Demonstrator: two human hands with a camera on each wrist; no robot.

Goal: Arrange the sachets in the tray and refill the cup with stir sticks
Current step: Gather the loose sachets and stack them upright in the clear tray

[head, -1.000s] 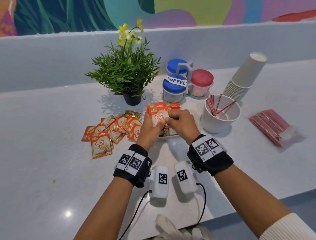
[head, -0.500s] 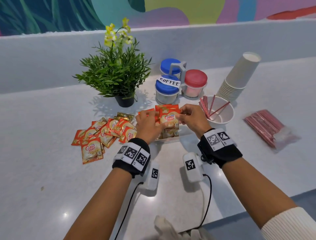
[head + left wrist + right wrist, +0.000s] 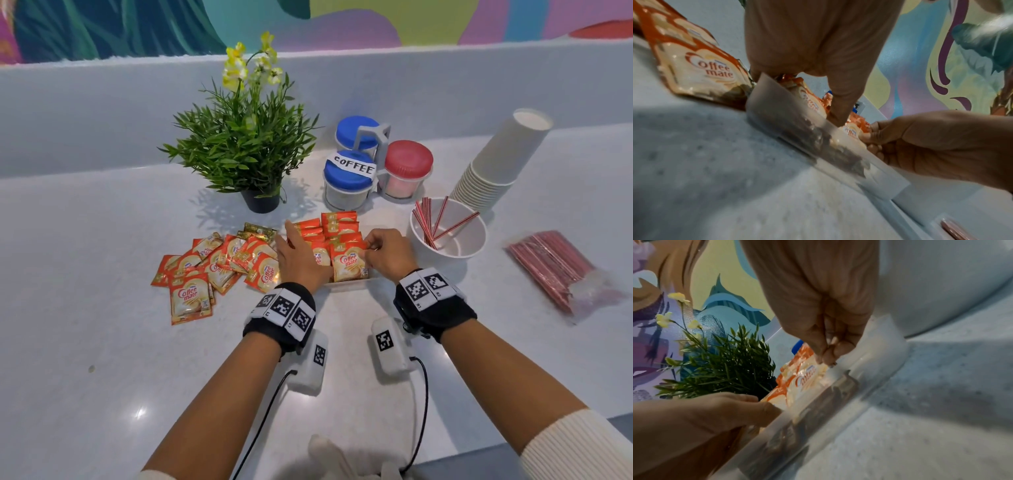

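Note:
A clear tray (image 3: 346,283) holds rows of upright orange Coffee-mate sachets (image 3: 337,224). My right hand (image 3: 371,247) pinches the top right corner of the front sachet (image 3: 347,265), which stands against the tray's near wall (image 3: 818,410); the pinch (image 3: 826,356) shows in the right wrist view. My left hand (image 3: 294,241) lies with straight fingers against the left row, its thumb (image 3: 840,100) reaching down among the sachets behind the tray wall (image 3: 797,129). Loose sachets (image 3: 222,260) lie in a pile to the left. A white cup (image 3: 448,253) on the right holds a few red stir sticks (image 3: 428,222).
A bag of red stir sticks (image 3: 555,270) lies at the far right. Behind the cup leans a stack of paper cups (image 3: 496,164). Lidded jars (image 3: 370,164) with a COFFEE label and a potted plant (image 3: 239,147) stand behind the tray.
Both hands came down with the sachet they held above the tray; it now stands in the front row. The left hand has flattened against the sachets.

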